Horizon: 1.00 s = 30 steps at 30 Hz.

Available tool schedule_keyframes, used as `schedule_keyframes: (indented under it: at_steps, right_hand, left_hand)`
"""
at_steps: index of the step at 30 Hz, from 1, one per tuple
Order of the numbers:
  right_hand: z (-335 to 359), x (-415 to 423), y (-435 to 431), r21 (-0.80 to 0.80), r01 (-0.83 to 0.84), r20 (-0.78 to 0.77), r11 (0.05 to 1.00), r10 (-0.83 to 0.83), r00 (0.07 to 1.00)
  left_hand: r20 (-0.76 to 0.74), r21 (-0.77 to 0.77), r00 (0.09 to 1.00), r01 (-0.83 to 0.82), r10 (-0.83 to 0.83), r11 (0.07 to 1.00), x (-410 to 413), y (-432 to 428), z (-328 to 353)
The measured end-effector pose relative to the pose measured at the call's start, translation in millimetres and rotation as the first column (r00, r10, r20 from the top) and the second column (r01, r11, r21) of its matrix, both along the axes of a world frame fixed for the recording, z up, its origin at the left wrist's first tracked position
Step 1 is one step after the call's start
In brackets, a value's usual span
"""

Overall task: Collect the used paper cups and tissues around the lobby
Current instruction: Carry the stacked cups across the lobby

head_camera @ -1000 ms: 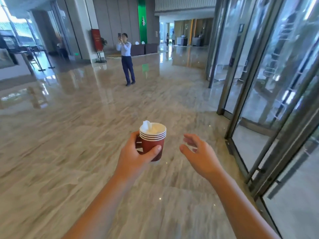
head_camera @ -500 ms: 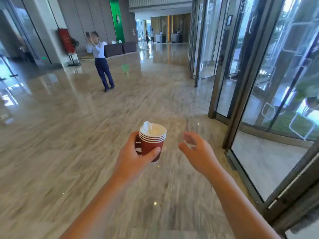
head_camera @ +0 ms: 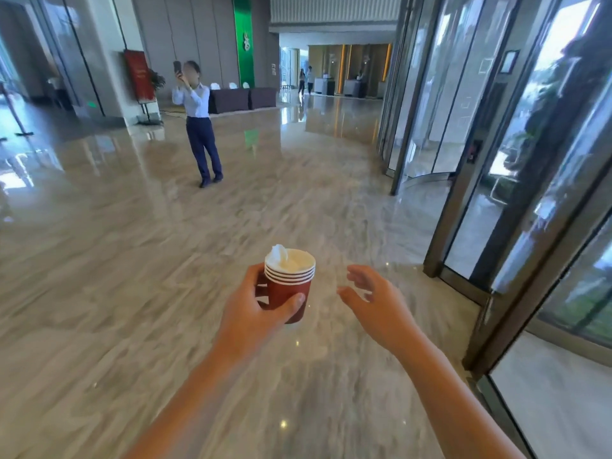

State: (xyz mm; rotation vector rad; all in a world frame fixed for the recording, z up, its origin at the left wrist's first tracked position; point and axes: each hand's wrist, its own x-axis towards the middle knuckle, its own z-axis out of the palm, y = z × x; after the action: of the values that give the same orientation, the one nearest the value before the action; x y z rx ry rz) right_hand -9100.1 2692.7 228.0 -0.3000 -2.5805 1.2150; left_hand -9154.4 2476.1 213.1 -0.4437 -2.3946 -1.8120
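cups (head_camera: 288,286): red paper, nested stack, upright, held above floor | tissue (head_camera: 277,253): white, crumpled, in top cup

view: is panning, glass doors (head_camera: 496,154) are taking up more of the right side
bystander (head_camera: 198,124): is drifting closer toward the glass doors
right hand (head_camera: 374,299): fingers are spreading wider, away from the glass doors

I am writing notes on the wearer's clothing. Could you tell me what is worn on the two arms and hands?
Nothing shows on them. The left hand and right hand are bare, without gloves, rings or a watch. Both forearms are uncovered as far as the frame edge; no sleeve is visible.
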Motion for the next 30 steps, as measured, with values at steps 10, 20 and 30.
schedule_keyframes:
  at_steps: [10, 20, 30]
  right_hand:
    - [24.9, -264.7, 165.6, -0.015, 0.218, 0.015, 0.976, -0.218, 0.976]
    - [-13.9, -583.3, 353.1, 0.077, 0.191, 0.045, 0.979, -0.195, 0.980]
    - [18.5, -917.5, 469.9, 0.196, 0.052, 0.002, 0.979, -0.053, 0.999]
  left_hand:
    - [-0.024, 0.021, 0.985, 0.169, -0.169, 0.985, -321.3, 177.0, 28.8]
    - [-0.015, -0.056, 0.984, 0.179, -0.180, 0.982, -635.8, 357.1, 4.7]
    - [-0.068, -0.006, 0.997, 0.041, -0.041, 0.999, -949.6, 460.7, 20.4]
